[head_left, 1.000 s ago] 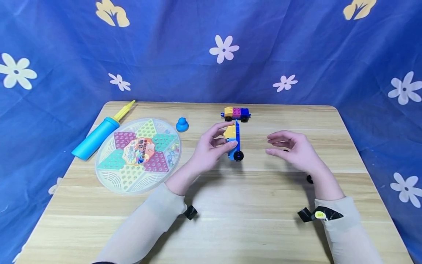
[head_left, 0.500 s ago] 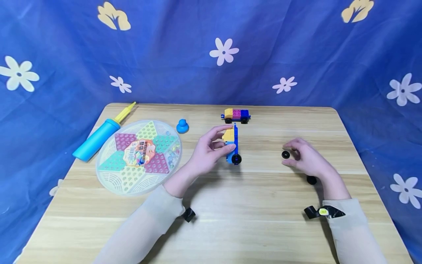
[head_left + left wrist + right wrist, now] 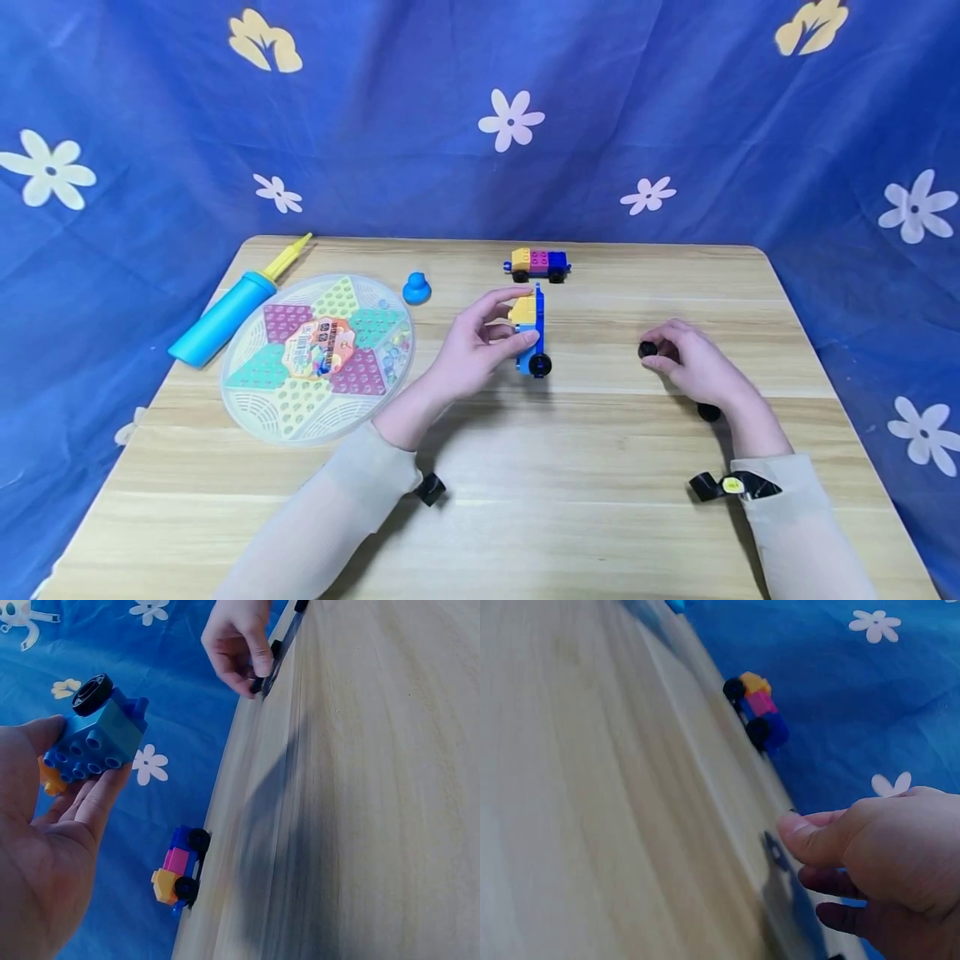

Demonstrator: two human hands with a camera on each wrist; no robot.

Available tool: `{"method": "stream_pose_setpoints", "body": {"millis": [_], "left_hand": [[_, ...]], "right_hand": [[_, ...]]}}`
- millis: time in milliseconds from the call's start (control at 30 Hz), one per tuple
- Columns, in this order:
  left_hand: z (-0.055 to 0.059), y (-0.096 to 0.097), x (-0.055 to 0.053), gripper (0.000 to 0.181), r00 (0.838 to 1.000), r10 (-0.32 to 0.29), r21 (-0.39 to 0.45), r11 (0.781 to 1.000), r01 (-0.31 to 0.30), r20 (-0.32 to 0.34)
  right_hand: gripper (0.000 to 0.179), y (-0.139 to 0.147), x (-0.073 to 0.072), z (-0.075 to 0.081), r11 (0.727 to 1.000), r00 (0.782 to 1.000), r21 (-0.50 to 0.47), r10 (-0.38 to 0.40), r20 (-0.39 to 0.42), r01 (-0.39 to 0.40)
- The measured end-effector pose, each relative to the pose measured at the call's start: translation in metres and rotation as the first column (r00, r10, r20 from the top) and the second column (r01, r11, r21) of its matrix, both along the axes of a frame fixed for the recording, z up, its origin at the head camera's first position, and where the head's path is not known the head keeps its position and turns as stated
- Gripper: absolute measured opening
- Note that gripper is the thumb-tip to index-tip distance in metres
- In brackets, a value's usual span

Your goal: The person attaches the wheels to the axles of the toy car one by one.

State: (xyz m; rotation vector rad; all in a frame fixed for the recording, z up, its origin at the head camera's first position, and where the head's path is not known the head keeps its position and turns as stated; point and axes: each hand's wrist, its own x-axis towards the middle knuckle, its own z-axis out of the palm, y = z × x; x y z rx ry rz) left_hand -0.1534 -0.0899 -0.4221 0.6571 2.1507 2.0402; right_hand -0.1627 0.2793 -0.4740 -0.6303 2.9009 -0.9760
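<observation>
My left hand (image 3: 480, 343) grips a toy building-block car (image 3: 528, 337) with light blue and yellow blocks on a dark blue base, held up on its end. One black wheel (image 3: 92, 694) shows on it, at the end nearer me in the head view; knobbed blue blocks face the left wrist camera. Further right, my right hand (image 3: 697, 367) pinches a loose black wheel (image 3: 647, 350) between thumb and fingers, close over the table. Another black wheel (image 3: 708, 412) lies beneath that wrist. In the right wrist view the pinched wheel is mostly hidden behind the thumb.
A second block car (image 3: 538, 263), yellow, pink and blue, stands on its wheels at the back of the table (image 3: 585, 500). On the left are a round Chinese checkers board (image 3: 247, 408), a blue and yellow hand pump (image 3: 225, 318) and a small blue toy (image 3: 416, 288).
My right hand has moved right and down, away from the car, and its fingers have closed on the wheel. My left hand keeps its hold on the car, nearly still.
</observation>
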Motion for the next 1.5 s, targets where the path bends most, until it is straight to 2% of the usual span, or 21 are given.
{"method": "stream_pose_setpoints", "body": {"millis": [100,233,333,500,667,833,1133,1333,1500], "left_hand": [[0.001,0.001,0.001,0.052,1.0,-0.002,0.004,1.0,0.002,0.0],[0.001,0.002,0.002,0.052,1.0,-0.012,0.014,1.0,0.012,0.005],[0.001,0.003,0.003,0.053,1.0,-0.017,0.018,1.0,0.017,0.013],[0.0,0.005,0.003,0.053,1.0,-0.023,0.006,1.0,0.023,0.02],[0.0,0.007,0.004,0.052,0.999,-0.037,-0.007,0.999,0.037,0.03],[-0.001,0.01,0.005,0.052,0.998,-0.048,-0.01,0.999,0.048,0.039],[-0.001,0.014,0.006,0.049,0.996,-0.076,0.015,0.997,0.075,0.047],[-0.001,0.014,0.006,0.05,0.995,-0.082,0.017,0.997,0.081,0.05],[-0.002,0.013,0.006,0.051,0.996,-0.081,0.01,0.997,0.081,0.044]], "right_hand": [[0.03,-0.008,0.003,0.008,0.999,1.0,-0.048,-0.001,-0.028,-0.001],[0.032,-0.022,0.008,0.023,0.991,0.993,-0.128,0.024,-0.116,-0.039],[0.032,-0.035,0.012,0.035,0.978,0.984,-0.194,0.042,-0.174,-0.076],[0.031,-0.053,0.019,0.053,0.952,0.973,-0.282,0.055,-0.224,-0.119],[0.034,-0.069,0.025,0.069,0.938,0.948,-0.298,0.079,-0.309,-0.176],[0.036,-0.081,0.028,0.078,0.934,0.922,-0.287,0.097,-0.376,-0.215],[0.034,-0.094,0.032,0.084,0.919,0.914,-0.306,0.12,-0.387,-0.25],[0.036,-0.099,0.034,0.087,0.906,0.927,-0.335,0.135,-0.349,-0.258],[0.039,-0.099,0.033,0.087,0.898,0.931,-0.333,0.181,-0.317,-0.287]]}}
